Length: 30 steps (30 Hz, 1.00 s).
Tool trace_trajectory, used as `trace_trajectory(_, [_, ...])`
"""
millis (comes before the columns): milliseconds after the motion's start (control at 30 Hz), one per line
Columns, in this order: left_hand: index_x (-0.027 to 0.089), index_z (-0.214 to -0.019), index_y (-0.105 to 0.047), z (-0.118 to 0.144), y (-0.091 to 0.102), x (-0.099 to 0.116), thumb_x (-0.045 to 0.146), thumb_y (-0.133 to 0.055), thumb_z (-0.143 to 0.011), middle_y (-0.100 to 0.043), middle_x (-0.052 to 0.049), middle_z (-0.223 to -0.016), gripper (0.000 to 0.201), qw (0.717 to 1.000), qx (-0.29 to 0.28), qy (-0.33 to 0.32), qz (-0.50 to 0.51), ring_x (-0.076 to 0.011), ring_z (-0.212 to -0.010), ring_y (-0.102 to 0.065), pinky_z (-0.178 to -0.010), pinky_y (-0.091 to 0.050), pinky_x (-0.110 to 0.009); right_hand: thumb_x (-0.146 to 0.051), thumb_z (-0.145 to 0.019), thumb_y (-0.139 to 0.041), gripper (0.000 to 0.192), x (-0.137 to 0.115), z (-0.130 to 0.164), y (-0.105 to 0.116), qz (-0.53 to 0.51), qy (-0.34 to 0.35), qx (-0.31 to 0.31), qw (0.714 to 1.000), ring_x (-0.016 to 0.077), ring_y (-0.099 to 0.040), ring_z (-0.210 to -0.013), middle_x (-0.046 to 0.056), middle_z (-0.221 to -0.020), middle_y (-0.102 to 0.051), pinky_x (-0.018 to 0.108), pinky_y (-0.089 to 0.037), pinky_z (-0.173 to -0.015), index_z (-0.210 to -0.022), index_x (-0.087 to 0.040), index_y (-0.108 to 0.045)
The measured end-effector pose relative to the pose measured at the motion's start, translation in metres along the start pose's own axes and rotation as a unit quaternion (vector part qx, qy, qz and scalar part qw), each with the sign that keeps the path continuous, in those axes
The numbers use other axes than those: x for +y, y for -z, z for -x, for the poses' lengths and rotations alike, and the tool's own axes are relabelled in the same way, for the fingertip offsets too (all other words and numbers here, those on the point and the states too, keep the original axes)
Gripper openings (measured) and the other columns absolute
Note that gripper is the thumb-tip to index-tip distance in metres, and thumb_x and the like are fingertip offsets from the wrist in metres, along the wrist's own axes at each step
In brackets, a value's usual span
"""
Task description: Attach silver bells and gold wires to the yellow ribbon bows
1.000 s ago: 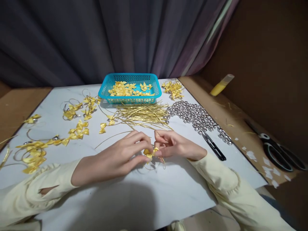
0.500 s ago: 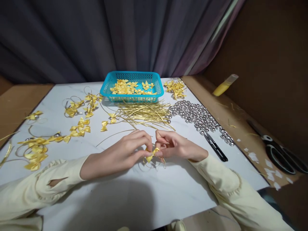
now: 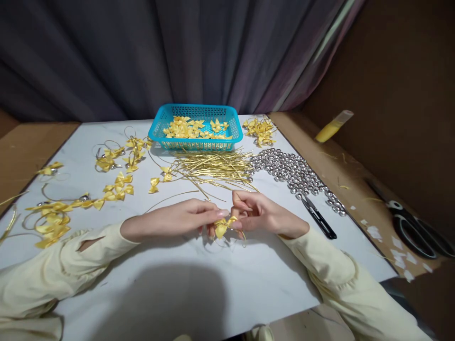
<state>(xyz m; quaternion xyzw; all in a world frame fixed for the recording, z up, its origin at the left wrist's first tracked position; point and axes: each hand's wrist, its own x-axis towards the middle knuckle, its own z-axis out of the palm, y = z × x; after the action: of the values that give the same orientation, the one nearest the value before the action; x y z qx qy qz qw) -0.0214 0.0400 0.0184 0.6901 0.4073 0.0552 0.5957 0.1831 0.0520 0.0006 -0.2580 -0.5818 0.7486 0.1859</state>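
Between my two hands, just above the white tabletop, is a yellow ribbon bow with a thin gold cord looping below it. My left hand pinches the bow from the left, thumb stretched along its top and fingers curled beneath. From the right, my right hand pinches the bow's other side between thumb and fingers. Behind my hands lies a pile of gold cords. Loose silver bells or beads spread to the right of the cords; their exact kind is hard to tell.
A blue plastic basket of yellow bows stands at the back. Bows with cord loops lie on the left, more bows at back right. Black thread snips lie right of my hand, with large scissors at the far right.
My left hand has turned: its thumb now lies over the top of the bow and its fingers have gone underneath. My right hand has barely moved and still pinches the bow.
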Motion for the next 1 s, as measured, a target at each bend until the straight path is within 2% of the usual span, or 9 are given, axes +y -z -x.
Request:
trace_trajectory(100, [0.015, -0.074, -0.06, 0.0014, -0.0013, 0.0035, 0.043, -0.036, -0.091, -0.06, 0.0, -0.072, 0.041, 1.0, -0.016, -0.006, 0.007, -0.0101, -0.068, -0.053, -0.064, -0.04, -0.019, -0.027, -0.074, -0.068, 0.043, -0.0004, 0.0004, -0.0002, -0.007, 0.001, -0.002, 1.0, 0.0058, -0.046, -0.049, -0.008, -0.058, -0.047, 0.02, -0.029, -0.047, -0.067, -0.021, -0.026])
trace_trajectory(200, [0.015, -0.077, -0.059, 0.0025, -0.0033, 0.0049, 0.041, -0.037, -0.092, -0.059, 0.001, -0.071, 0.037, 1.0, -0.026, -0.008, 0.004, -0.0089, -0.063, -0.051, -0.059, -0.038, -0.018, -0.026, -0.074, -0.068, 0.043, -0.0007, 0.0004, 0.0, -0.016, -0.002, -0.006, 1.0, 0.0061, -0.047, -0.05, -0.008, -0.058, -0.048, 0.02, -0.028, -0.047, -0.067, -0.021, -0.026])
trace_trajectory(367, [0.015, -0.074, -0.057, 0.0038, -0.0061, 0.0047, 0.034, -0.038, -0.092, -0.057, 0.003, -0.068, 0.032, 0.999, -0.012, -0.041, -0.018, -0.0077, -0.061, -0.048, -0.057, -0.036, -0.017, -0.026, -0.075, -0.067, 0.043, -0.0006, 0.0002, -0.0001, -0.015, -0.002, -0.021, 1.0, 0.006, -0.048, -0.05, -0.007, -0.059, -0.049, 0.019, -0.029, -0.046, -0.067, -0.021, -0.026])
trace_trajectory(600, [0.014, -0.076, -0.056, 0.0025, -0.0086, 0.001, 0.035, -0.039, -0.092, -0.056, 0.002, -0.069, 0.032, 0.998, -0.006, -0.048, -0.031, -0.0084, -0.062, -0.049, -0.059, -0.037, -0.017, -0.027, -0.074, -0.068, 0.044, 0.0008, 0.0004, -0.0014, 0.004, 0.004, -0.013, 1.0, 0.0053, -0.046, -0.05, -0.007, -0.061, -0.049, 0.019, -0.029, -0.046, -0.067, -0.02, -0.026])
trace_trajectory(733, [0.014, -0.079, -0.057, 0.0029, -0.0089, -0.0005, 0.031, -0.039, -0.092, -0.057, 0.001, -0.071, 0.028, 0.996, 0.01, -0.067, -0.062, -0.0089, -0.063, -0.05, -0.059, -0.038, -0.018, -0.029, -0.076, -0.066, 0.042, 0.0002, -0.0012, -0.0004, -0.001, -0.004, -0.01, 1.0, 0.0057, -0.047, -0.05, -0.009, -0.058, -0.04, 0.018, -0.027, -0.045, -0.066, -0.02, -0.026])
trace_trajectory(833, [0.014, -0.079, -0.057, 0.0041, -0.009, -0.001, 0.029, -0.038, -0.092, -0.057, 0.001, -0.07, 0.027, 0.993, 0.017, -0.076, -0.086, -0.009, -0.062, -0.05, -0.058, -0.037, -0.018, -0.03, -0.079, -0.063, 0.039, -0.0007, -0.0024, 0.0003, -0.013, -0.025, -0.024, 0.999, 0.0041, -0.042, -0.045, -0.01, -0.054, -0.037, 0.017, -0.021, -0.042, -0.067, -0.02, -0.027])
trace_trajectory(900, [0.014, -0.078, -0.057, 0.0046, -0.0087, -0.0011, 0.028, -0.038, -0.092, -0.056, 0.001, -0.069, 0.027, 0.991, 0.021, -0.085, -0.098, -0.0088, -0.062, -0.049, -0.058, -0.037, -0.018, -0.031, -0.08, -0.061, 0.038, -0.0017, -0.0025, 0.0009, -0.007, -0.032, -0.028, 0.999, 0.0038, -0.038, -0.044, -0.01, -0.053, -0.04, 0.017, -0.019, -0.041, -0.067, -0.02, -0.027])
trace_trajectory(1000, [0.014, -0.078, -0.056, 0.0052, -0.0075, -0.0006, 0.027, -0.038, -0.092, -0.056, 0.002, -0.069, 0.026, 0.988, 0.029, -0.098, -0.112, -0.0085, -0.062, -0.05, -0.06, -0.038, -0.018, -0.031, -0.08, -0.061, 0.038, -0.0045, -0.0005, 0.0033, 0.028, -0.02, -0.013, 0.999, 0.0063, -0.044, -0.051, -0.005, -0.057, -0.05, 0.018, -0.025, -0.045, -0.067, -0.021, -0.027])
